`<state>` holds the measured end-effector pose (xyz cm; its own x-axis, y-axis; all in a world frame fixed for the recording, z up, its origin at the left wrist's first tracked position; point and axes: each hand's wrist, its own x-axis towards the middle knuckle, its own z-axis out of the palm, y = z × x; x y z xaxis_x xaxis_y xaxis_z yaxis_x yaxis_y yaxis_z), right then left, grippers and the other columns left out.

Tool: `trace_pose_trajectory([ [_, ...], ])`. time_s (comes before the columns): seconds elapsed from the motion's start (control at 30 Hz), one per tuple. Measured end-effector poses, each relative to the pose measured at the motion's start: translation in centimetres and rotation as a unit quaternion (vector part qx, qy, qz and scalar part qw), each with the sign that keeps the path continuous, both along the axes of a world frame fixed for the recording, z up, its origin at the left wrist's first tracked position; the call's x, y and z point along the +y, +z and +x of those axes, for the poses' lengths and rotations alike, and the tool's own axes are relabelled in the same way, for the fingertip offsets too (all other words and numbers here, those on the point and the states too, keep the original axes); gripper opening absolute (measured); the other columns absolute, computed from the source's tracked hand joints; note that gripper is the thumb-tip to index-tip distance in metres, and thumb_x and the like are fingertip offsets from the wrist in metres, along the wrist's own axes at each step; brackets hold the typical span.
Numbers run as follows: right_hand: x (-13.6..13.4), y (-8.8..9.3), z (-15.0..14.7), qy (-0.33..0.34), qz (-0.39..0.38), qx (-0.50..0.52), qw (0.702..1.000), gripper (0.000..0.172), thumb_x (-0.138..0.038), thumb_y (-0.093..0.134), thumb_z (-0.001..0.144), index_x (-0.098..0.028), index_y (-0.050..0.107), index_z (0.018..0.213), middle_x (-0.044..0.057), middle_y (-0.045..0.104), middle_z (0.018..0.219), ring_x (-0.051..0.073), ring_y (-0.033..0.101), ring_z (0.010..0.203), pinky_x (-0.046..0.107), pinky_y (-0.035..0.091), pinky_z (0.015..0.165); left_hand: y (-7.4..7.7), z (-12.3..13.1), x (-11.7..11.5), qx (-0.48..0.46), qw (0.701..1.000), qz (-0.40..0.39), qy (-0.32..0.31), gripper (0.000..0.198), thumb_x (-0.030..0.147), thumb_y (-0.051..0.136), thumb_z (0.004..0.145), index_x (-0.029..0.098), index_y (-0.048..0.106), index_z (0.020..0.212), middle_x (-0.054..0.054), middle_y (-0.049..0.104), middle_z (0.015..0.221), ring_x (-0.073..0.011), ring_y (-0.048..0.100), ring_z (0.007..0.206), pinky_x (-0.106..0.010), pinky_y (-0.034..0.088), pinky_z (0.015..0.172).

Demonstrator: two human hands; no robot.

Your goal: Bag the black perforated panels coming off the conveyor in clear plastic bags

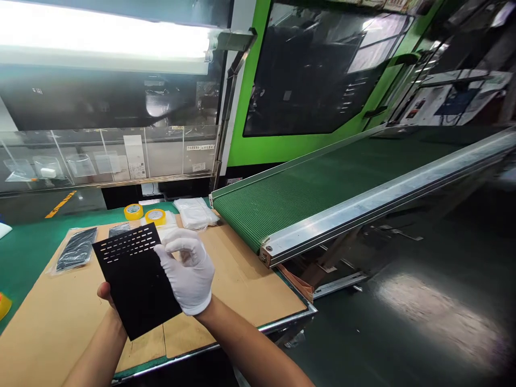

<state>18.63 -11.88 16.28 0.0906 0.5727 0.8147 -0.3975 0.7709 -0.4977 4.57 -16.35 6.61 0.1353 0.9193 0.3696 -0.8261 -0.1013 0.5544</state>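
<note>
A flat black rectangular panel with rows of small slots near its top end is held up, tilted, over the cardboard-covered table. My left hand, bare, grips it from behind at the left edge; its thumb shows there and the other fingers are hidden by the panel. My right hand wears a white glove and is closed at the panel's right edge, thumb and forefinger pinched near the slots. Whether anything small sits in that pinch I cannot make out.
Bagged black parts lie on the cardboard. Behind them are yellow tape rolls and a stack of clear bags. A green conveyor belt with metal rails meets the table at right. A lit tube lamp hangs above.
</note>
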Motion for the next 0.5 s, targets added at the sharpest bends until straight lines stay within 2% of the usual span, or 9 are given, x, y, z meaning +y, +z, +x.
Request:
trace_pose_trajectory([
  [0.13, 0.0, -0.2, -0.1, 0.008, 0.019, -0.007, 1.000, 0.024, -0.003, 0.072, 0.087, -0.023, 0.061, 0.091, 0.004, 0.068, 0.111, 0.019, 0.068, 0.106, 0.042, 0.057, 0.095, -0.5, 0.2, 0.1, -0.005, 1.000, -0.010, 0.008, 0.074, 0.084, 0.072, 0.057, 0.051, 0.073, 0.124, 0.005, 0.076, 0.123, -0.0525, 0.065, 0.120, -0.072, 0.052, 0.103],
  [0.23, 0.0, -0.6, -0.1, -0.002, 0.024, -0.007, 1.000, 0.026, 0.000, 0.072, 0.087, -0.023, 0.059, 0.090, 0.001, 0.067, 0.103, 0.016, 0.068, 0.097, 0.038, 0.058, 0.090, -0.9, 0.1, 0.2, -0.013, 1.000, 0.003, 0.013, 0.073, 0.084, 0.070, 0.058, 0.052, 0.073, 0.124, 0.005, 0.076, 0.123, -0.0523, 0.066, 0.118, -0.071, 0.054, 0.100],
  [0.33, 0.0, -0.6, -0.2, -0.012, 0.017, -0.004, 1.000, 0.027, 0.000, 0.072, 0.086, -0.023, 0.058, 0.088, -0.002, 0.062, 0.091, 0.013, 0.065, 0.086, 0.033, 0.057, 0.082, -1.1, 0.1, 0.2, -0.021, 0.999, 0.035, 0.001, 0.067, 0.079, 0.066, 0.066, 0.049, 0.073, 0.126, 0.005, 0.077, 0.122, -0.0477, 0.069, 0.115, -0.066, 0.056, 0.102],
  [0.5, 0.0, -0.4, -0.4, -0.011, 0.023, -0.010, 1.000, 0.024, -0.002, 0.071, 0.088, -0.023, 0.059, 0.089, 0.001, 0.065, 0.100, 0.015, 0.066, 0.094, 0.036, 0.056, 0.088, -0.9, 0.0, 0.2, -0.021, 0.999, 0.043, -0.011, 0.064, 0.076, 0.065, 0.069, 0.049, 0.072, 0.127, 0.005, 0.077, 0.122, -0.0452, 0.069, 0.116, -0.063, 0.055, 0.106],
])
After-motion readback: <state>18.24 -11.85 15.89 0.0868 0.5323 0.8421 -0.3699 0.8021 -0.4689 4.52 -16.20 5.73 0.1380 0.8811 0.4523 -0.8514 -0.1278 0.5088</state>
